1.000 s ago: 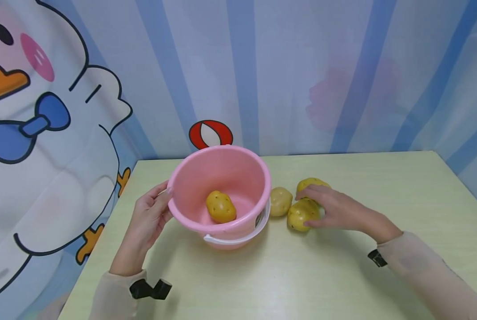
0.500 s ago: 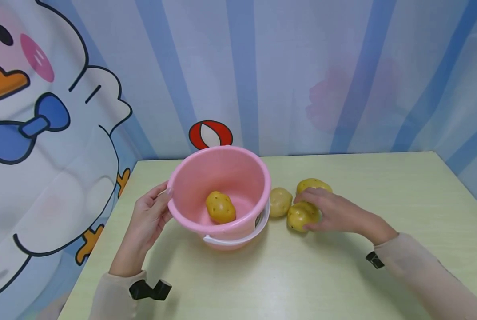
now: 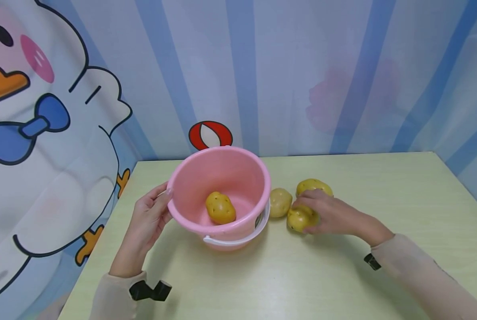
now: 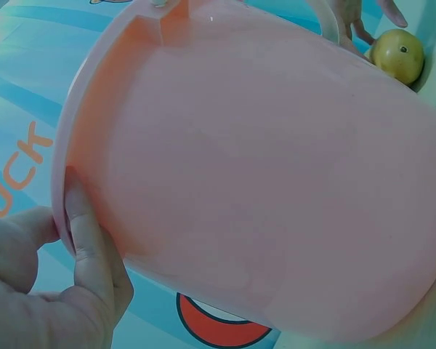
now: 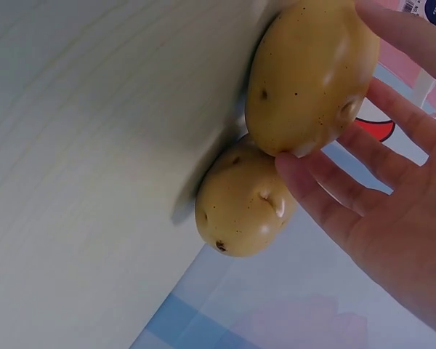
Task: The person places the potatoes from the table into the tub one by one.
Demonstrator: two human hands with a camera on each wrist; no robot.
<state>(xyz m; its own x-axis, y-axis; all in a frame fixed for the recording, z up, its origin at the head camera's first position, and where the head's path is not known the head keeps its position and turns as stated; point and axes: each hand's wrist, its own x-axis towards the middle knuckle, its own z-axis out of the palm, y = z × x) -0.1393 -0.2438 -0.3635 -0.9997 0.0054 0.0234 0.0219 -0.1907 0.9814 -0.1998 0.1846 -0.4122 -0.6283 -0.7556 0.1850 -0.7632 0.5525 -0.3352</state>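
The left hand [image 3: 148, 218] grips the left rim of a pink bucket [image 3: 182, 218], thumb and fingers on either side of the wall in the left wrist view. The bucket tilts toward the viewer with one potato [image 3: 220, 208] inside. Over the front right potato [image 3: 300, 219], the right hand [image 3: 336, 214] has its fingers curved around the top and side; in the right wrist view the fingertips touch this potato [image 5: 312, 73]. A paler potato [image 3: 280, 202] lies between it and the bucket. Behind the right hand is another potato [image 3: 313, 185], partly covered by the fingers.
A pale wooden table [image 3: 402, 191] bears everything. The bucket's white handle [image 3: 238, 241] hangs down at its front right. Behind stands a blue-striped backdrop [image 3: 286, 80], with a cartoon duck [image 3: 62, 186] at the left.
The right hand has shifted slightly left and toward the viewer, its fingers lying further over the front right potato. The left hand and the bucket have stayed in place.
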